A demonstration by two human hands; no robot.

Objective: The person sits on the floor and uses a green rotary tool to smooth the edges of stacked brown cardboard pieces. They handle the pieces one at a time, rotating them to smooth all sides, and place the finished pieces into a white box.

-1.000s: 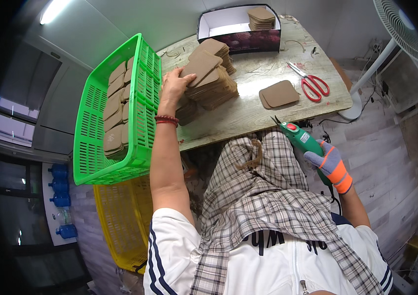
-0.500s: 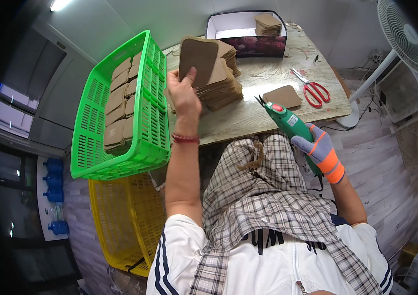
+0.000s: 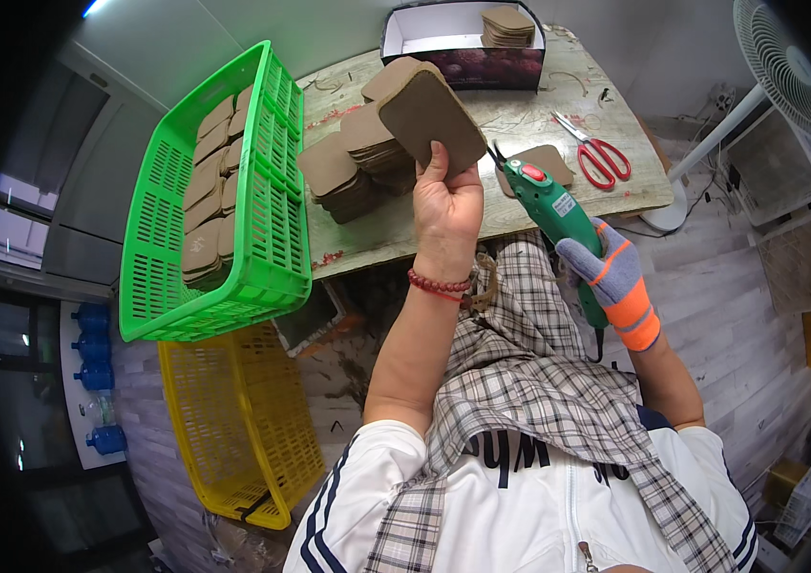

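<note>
- The bare left hand [image 3: 448, 208] pinches a flat brown rounded-corner pad [image 3: 427, 113] by its lower end, thumb laid on the visible face and fingers tucked behind.
- From that grip, most of the pad stretches up and to the left, raised in front of the tabletop; its long axis slants from upper left to lower right, with the broad face turned toward the head.
- The right hand [image 3: 606, 277], in a grey-and-orange knitted glove, is closed around the lower body of a green handheld electric cutter with a red button [image 3: 554, 205].
- The cutter's dark pointed blades [image 3: 498, 157] aim up and left, just beside the pad's right corner; whether they touch it, I cannot tell.
- The left hand is the nearer one to the pad; the right hand stays apart from it, with the cutter's length between.
- Left of the held pad, stacks of similar brown pads [image 3: 337, 172] rest on the pale wood-grain table [image 3: 644, 181]; red-handled scissors [image 3: 602, 162] lie right of the cutter head.
</note>
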